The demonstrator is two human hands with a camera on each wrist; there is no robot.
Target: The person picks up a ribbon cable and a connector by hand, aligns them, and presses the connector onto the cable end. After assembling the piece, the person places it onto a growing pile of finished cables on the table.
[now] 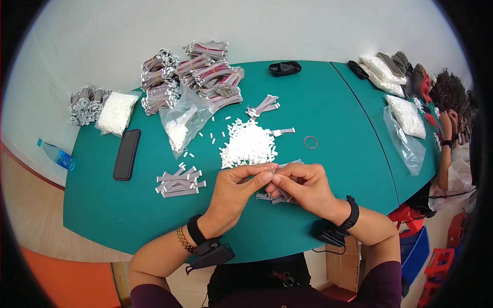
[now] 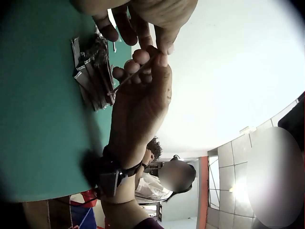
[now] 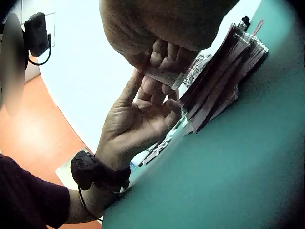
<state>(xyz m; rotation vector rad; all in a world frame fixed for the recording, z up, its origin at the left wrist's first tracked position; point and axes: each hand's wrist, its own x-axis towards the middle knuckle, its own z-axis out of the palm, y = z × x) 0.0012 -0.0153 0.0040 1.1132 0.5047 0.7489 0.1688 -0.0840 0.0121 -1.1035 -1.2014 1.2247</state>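
My left hand and right hand meet at the front of a pile of small white connector housings. Between thumbs and fingertips, both pinch one short grey flat ribbon cable, seen nearly edge-on in the left wrist view. Fingers cover its ends in the head view. Under and beside the right hand lies a stack of similar ribbon cables, partly hidden from the head camera. Left of my left hand is a loose heap of ribbon cables with white ends.
Bundled cables stand at the back, near an opened bag of white housings. A full bag, a phone and a bottle are at left. A red rubber band lies right. Another person's arm is far right.
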